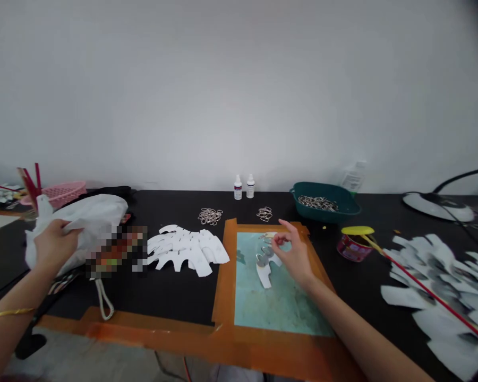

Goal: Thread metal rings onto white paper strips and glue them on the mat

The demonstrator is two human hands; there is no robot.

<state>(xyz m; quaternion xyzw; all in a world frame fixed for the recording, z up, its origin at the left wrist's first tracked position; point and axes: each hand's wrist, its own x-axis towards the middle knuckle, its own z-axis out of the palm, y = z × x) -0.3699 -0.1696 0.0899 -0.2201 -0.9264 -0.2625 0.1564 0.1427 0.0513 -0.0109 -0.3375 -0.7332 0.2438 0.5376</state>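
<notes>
My left hand [58, 244] is closed on the edge of a crumpled white bag or sheet [99, 215] at the left of the table. My right hand [292, 252] is over the pale blue-green mat [279, 313], thumb and index finger pinched together, other fingers raised. What the pinch holds, if anything, is too small to make out. Just left of these fingers, white cut-out pieces [264, 277] with shiny metal rings [261, 260] lie on the mat. Left of the mat, several white cut-out pieces [199, 249] overlap in a fan.
Behind the mat are two heaps of metal rings [210, 216], [265, 214] and two small white bottles [238, 188]. Right stand a green basin [326, 216] of metal parts, a tin [353, 249] with a red-handled brush [426, 292], and more white pieces [446, 313]. A pink basket [66, 193] stands left.
</notes>
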